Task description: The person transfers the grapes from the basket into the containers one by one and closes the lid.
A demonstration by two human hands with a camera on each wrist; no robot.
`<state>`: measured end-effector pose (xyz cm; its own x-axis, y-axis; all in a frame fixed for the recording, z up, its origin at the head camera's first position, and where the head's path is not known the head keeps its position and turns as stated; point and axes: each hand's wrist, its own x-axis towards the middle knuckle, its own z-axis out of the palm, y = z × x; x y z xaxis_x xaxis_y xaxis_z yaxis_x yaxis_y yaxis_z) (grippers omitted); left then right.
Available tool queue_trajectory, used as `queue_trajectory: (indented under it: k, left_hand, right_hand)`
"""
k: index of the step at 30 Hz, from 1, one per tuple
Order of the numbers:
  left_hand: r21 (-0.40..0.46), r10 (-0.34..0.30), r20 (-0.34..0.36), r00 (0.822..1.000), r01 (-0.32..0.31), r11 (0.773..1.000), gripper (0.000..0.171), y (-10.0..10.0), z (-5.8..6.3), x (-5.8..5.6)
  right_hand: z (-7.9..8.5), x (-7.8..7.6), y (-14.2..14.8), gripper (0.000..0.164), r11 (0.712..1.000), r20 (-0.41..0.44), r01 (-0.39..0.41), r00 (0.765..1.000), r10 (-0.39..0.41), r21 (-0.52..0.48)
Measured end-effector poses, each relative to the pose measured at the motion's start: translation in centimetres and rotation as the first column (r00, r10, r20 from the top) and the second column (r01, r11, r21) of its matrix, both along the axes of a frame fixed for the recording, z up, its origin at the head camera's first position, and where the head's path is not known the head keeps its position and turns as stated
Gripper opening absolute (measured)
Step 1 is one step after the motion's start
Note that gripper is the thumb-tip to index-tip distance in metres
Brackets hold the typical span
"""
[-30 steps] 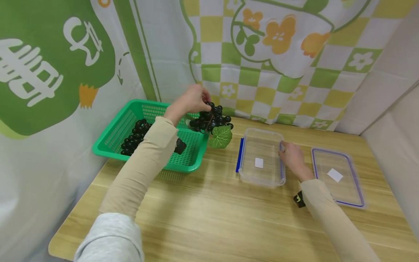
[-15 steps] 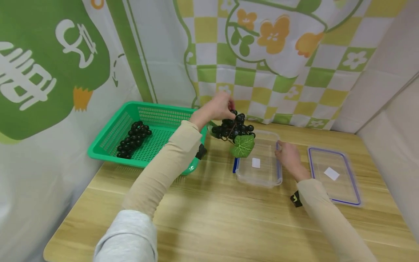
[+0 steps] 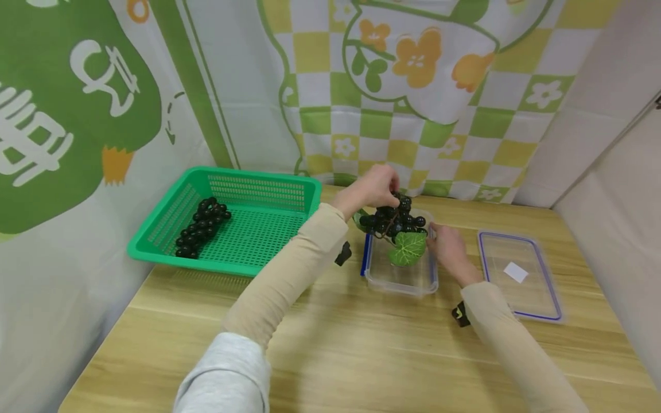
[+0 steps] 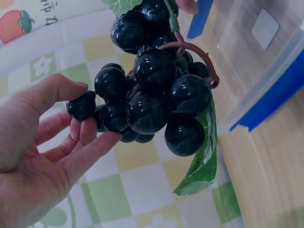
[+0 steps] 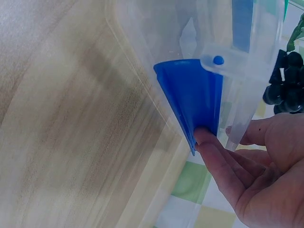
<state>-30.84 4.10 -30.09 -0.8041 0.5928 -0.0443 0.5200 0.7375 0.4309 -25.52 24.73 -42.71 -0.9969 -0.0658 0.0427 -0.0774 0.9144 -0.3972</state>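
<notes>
At box (image 3: 379, 272), R-wr. cam only: hand (image 5: 273, 187) on latch (image 5: 194, 92).

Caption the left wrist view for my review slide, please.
Left hand pinching a dark grape bunch, with a clear, blue-clipped container at upper right.

High gloss flashing off the smooth, plastic-looking grapes (image 4: 148, 113), a rough, veined leaf (image 3: 408, 248) against them, then slick see-through plastic on the box (image 3: 400, 286), smooth plastic latch (image 5: 194, 88), plastic mesh basket (image 3: 253, 229), softly shining wood-grain table (image 3: 361, 355), matt cloth sleeve (image 3: 279, 275) and creased cloth backdrop (image 3: 374, 123)!
</notes>
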Motion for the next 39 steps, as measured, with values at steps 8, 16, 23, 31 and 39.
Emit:
queue_trajectory:
  k: [8,16,23,31,39]
  left_hand:
    - [0.003,-0.047,-0.038,0.998,0.047,0.999,0.016,1.5,-1.8,-0.4]
    - [0.002,-0.033,-0.041,0.999,0.033,0.999,0.015,2.7,-3.1,-1.0]
    - [-0.050,0.003,-0.007,1.000,-0.003,0.999,0.016,3.5,-4.1,-1.0]
    - [-0.102,-0.012,-0.014,1.000,0.011,0.995,0.013,4.8,-5.5,-1.0]
    - [-0.070,-0.004,0.018,1.000,0.005,0.998,0.016,5.3,-6.4,-1.2]
  right_hand:
    - [0.4,-0.3,0.0,0.054,1.000,0.013,0.019,1.000,-0.019,0.012]
    - [0.0,-0.4,0.4,0.055,1.000,-0.011,0.002,1.000,-0.002,0.005]
    - [0.0,-0.1,0.7,0.048,0.995,0.029,-0.036,0.999,0.039,-0.088]
    - [-0.1,-0.1,0.6,0.042,0.998,0.011,-0.008,1.000,0.009,-0.066]
    - [-0.1,-0.1,0.6,0.044,0.996,0.022,-0.004,1.000,0.006,-0.094]
